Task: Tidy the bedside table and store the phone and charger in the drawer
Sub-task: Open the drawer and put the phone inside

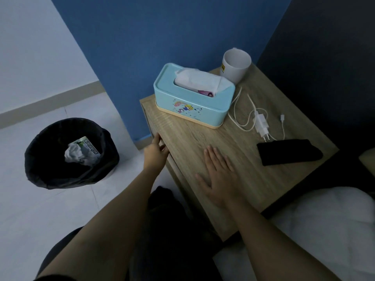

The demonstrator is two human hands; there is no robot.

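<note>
The wooden bedside table (188,142) stands against a blue wall. A black phone (288,152) lies flat near the table's right edge. Just behind it lies a white charger (262,125) with its cable looped loosely. My left hand (156,152) curls its fingers on the table's left front edge, where the drawer front meets the top; the drawer itself is hidden from this angle. My right hand (219,175) rests flat on the tabletop, fingers spread, holding nothing, a short way left of the phone.
A light blue tissue box (192,104) sits at the back of the table, a white mug (235,65) behind it. A black bin (71,153) with crumpled rubbish stands on the floor to the left. White bedding (314,230) lies at lower right.
</note>
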